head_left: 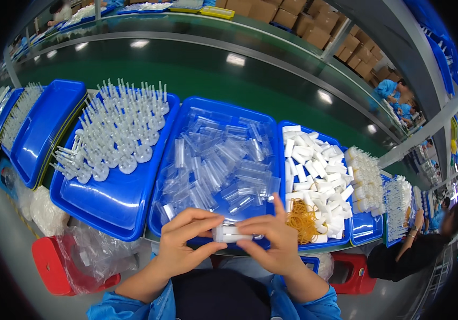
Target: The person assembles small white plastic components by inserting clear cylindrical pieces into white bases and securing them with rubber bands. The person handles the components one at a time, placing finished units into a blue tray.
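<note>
Just in front of my body, both hands grip a small white and clear plastic piece (pixel 228 233). My left hand (pixel 186 240) pinches its left end between thumb and fingers. At its right end, my right hand (pixel 274 238) is closed on it, with one finger raised. The fingers cover part of the piece, so its exact kind does not show. Beyond the hands lie many loose clear plastic sleeves (pixel 221 157) in a blue tray (pixel 229 105). White blocks (pixel 314 160) fill another tray to the right, with a heap of tan rubber bands (pixel 302 221) at its near end.
Translucent stemmed pieces (pixel 117 125) stand in a blue tray (pixel 103 200) on the left. More filled trays continue both ways along the green conveyor (pixel 186 69). Red stools (pixel 50 266) stand below on either side. A co-worker in black (pixel 405 256) sits at the right.
</note>
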Motion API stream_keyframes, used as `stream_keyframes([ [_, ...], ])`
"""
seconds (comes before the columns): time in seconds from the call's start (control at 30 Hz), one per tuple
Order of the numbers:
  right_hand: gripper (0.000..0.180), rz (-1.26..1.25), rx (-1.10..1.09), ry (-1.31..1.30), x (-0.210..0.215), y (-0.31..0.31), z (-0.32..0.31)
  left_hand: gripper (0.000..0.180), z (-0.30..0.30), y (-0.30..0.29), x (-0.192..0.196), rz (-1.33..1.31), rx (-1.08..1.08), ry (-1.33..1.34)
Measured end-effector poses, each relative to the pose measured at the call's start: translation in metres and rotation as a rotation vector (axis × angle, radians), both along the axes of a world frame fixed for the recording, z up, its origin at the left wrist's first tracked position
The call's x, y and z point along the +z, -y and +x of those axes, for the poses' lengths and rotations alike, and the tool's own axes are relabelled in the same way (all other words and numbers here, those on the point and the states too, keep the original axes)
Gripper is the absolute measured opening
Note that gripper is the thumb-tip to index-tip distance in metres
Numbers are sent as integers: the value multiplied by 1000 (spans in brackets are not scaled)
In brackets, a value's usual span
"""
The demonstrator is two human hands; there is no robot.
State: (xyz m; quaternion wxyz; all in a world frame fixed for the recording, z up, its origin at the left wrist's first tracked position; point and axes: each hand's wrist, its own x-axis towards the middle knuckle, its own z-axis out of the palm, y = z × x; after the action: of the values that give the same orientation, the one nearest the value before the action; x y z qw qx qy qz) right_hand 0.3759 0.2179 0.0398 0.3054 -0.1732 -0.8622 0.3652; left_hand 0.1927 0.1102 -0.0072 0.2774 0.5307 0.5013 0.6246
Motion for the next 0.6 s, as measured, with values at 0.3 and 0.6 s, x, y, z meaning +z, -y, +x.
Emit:
stream_keyframes([
  [0.3, 21, 346, -536, 240, -9, -130, 68, 42, 6, -5, 0, 1, 17, 39],
  [0.6, 13, 594, -655, 383, -33, -155, 58, 38, -3, 1, 1, 20, -2, 92],
])
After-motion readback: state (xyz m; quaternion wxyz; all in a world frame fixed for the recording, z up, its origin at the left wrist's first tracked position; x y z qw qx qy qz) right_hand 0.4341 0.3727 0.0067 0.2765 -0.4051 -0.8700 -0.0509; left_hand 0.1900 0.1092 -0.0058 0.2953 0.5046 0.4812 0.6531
